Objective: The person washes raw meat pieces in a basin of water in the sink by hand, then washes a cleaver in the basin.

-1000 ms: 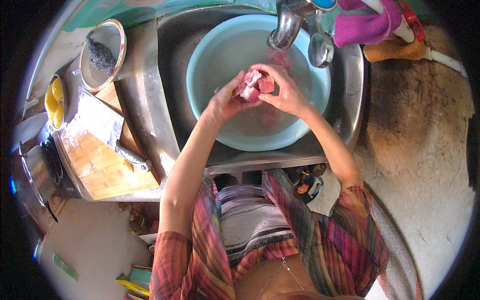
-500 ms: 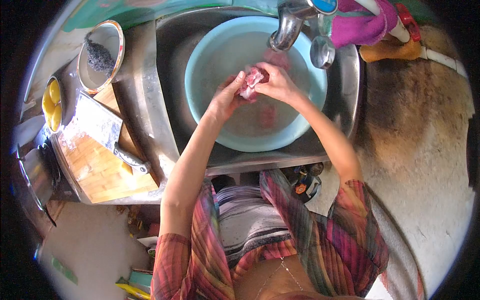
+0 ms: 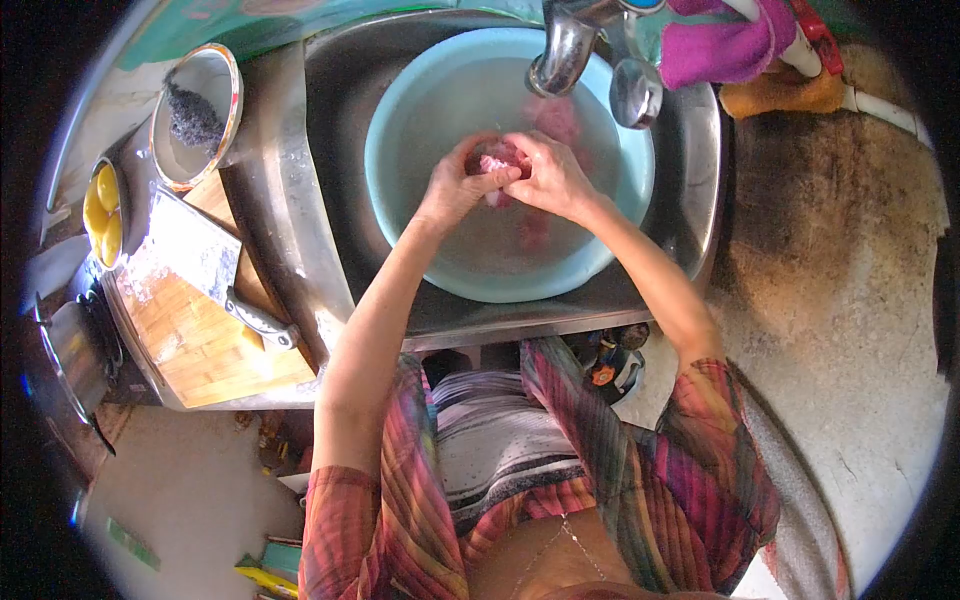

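Between my two hands is a piece of raw meat, red with pale parts, partly covered by my fingers. My left hand closes round its left side, and my right hand grips its right side. Both are over the middle of a light blue basin holding cloudy water. More pieces of meat lie in that water: one pinkish piece beyond my right hand and a dimmer one below it.
The basin sits in a metal sink under a faucet. At left, a cleaver lies on a wooden cutting board, near a bowl with a scouring pad and a dish of yellow pieces. Purple cloth hangs at upper right.
My hands have lowered slightly toward the water and turned, with fingers now wrapped further round the meat. The view has shifted a little.
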A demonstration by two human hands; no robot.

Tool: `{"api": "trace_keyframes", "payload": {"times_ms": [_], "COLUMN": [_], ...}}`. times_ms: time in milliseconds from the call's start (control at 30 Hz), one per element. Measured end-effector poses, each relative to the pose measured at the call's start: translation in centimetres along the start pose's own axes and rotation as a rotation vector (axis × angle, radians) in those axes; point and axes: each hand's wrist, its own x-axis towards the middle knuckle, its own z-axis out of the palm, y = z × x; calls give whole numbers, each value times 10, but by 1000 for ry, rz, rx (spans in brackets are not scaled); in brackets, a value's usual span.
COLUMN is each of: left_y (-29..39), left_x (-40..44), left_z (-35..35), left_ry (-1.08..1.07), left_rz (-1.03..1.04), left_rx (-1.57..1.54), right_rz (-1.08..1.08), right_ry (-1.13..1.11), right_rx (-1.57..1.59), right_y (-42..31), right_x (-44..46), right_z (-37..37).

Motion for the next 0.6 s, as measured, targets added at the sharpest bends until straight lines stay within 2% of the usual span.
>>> {"api": "trace_keyframes", "payload": {"times_ms": [100,233,367,500,600], "left_y": [-12,-9,-1,-2,-2], "left_x": [4,2,-3,-4,-4], "left_z": [-4,-1,1,2,3], "left_ry": [12,42,67,74,58], "left_rz": [-30,36,58,13,-30], "left_rx": [75,184,339,315,163], "right_rz": [-14,-29,40,68,115], "right_ry": [-2,-7,-61,-64,-114], "right_rx": [4,16,113,248,279], "right_y": [3,6,3,6,9], "right_x": [-1,-2,-2,-1,4], "right_z": [-1,-2,-4,-4,-6]}}
